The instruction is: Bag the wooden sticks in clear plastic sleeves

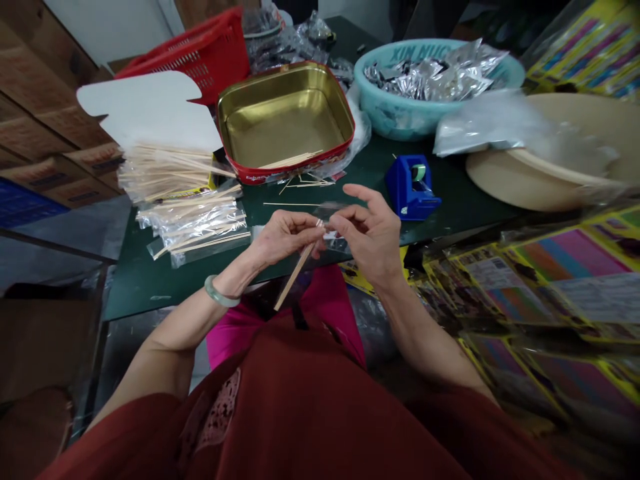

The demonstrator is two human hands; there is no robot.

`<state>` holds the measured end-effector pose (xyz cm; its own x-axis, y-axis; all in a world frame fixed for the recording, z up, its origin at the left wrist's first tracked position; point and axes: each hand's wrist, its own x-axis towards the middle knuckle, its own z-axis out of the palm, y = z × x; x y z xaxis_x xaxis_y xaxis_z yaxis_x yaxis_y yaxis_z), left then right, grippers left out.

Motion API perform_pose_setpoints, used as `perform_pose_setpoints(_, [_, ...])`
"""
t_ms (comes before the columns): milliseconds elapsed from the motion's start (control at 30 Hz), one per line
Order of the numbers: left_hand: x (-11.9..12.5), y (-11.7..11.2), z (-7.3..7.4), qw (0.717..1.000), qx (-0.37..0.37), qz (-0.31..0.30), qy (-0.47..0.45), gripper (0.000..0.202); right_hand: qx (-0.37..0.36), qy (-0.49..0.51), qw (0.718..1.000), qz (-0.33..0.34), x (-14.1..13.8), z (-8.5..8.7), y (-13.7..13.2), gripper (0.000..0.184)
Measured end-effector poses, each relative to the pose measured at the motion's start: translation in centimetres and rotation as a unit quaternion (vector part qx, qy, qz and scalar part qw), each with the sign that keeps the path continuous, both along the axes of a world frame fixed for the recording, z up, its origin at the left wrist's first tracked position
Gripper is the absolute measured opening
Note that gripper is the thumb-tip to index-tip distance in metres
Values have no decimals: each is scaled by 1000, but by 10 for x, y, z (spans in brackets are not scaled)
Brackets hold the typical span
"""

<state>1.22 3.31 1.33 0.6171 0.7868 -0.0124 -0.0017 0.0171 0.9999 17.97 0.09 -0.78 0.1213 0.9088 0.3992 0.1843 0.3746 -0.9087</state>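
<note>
A small bundle of thin wooden sticks (295,277) in a clear plastic bag slants down toward my lap. My left hand (285,233), with a pale green bangle at the wrist, pinches it near its upper end. Thumb and forefinger of my right hand (370,233) close on the bag's upper end, while its other fingers are partly raised. Left of my hands lies a pile of bagged stick bundles (195,220). Several loose sticks (305,182) lie on the table beyond, with more in a gold-lined tin (285,120).
A blue tape dispenser (413,187) stands right of my hands on the green table (135,287). Behind are a red basket (200,57), a turquoise basin (400,110) of silver packets and a beige basin (510,177) with clear bags. Yellow packages (540,280) fill the right side.
</note>
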Motion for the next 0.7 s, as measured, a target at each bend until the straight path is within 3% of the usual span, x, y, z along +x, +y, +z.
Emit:
perform_pose_setpoints(100, [0, -2, 3, 997, 63, 35, 19, 47, 19, -50, 998, -14, -3, 3, -4, 39])
perform_pose_setpoints(200, [0, -1, 4, 989, 129, 57, 45, 42, 103, -134, 982, -83, -5, 3, -7, 35])
perform_pose_setpoints(333, [2, -4, 4, 972, 217, 61, 68, 28, 229, -294, 909, -187, -7, 3, -11, 16])
perform_pose_setpoints(433, [4, -7, 7, 956, 277, 44, 85, 27, 244, -373, 873, -198, -8, 5, -13, 13])
perform_pose_setpoints(700, [3, -8, 8, 860, 468, -1, 202, 22, 259, -428, 841, -204, -9, 2, -16, 20])
